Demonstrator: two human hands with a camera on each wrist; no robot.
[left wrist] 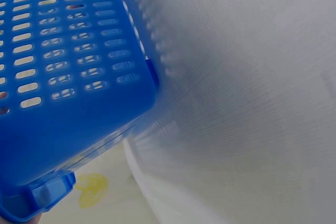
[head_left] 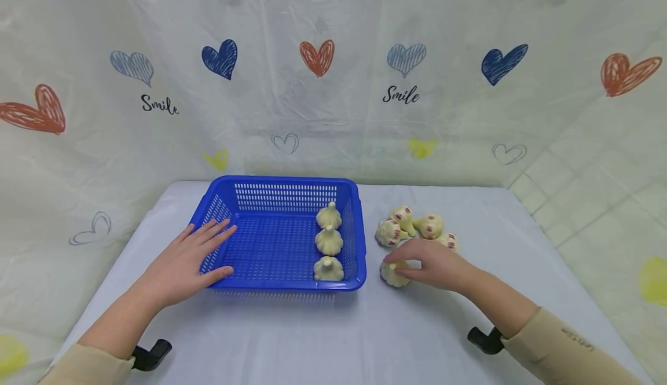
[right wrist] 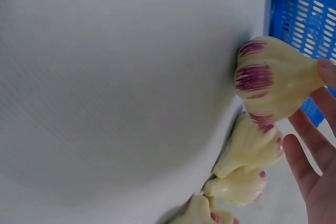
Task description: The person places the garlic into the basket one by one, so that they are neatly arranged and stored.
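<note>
My left hand [head_left: 184,260] lies over the left rim of a blue plastic basket [head_left: 281,285], its fingers spread and straight. Inside, along the basket's right wall, stand three pale garlic bulbs [head_left: 329,241] in a row, stems up. To the right of the basket, my right hand [head_left: 429,263] pinches the stem of another garlic bulb [right wrist: 273,80] between thumb and fingers. This bulb, marked with purple patches on its side in the right wrist view, sits low at the white tabletop. Just behind the right hand is a cluster of more garlic bulbs [head_left: 402,218], partly hidden by it.
A white cloth covers the table [head_left: 323,338]. Behind it hangs a pale curtain [head_left: 354,14] printed with hearts and the word Smile. The left wrist view shows the basket's slotted outer wall [left wrist: 68,77] and the cloth beside it.
</note>
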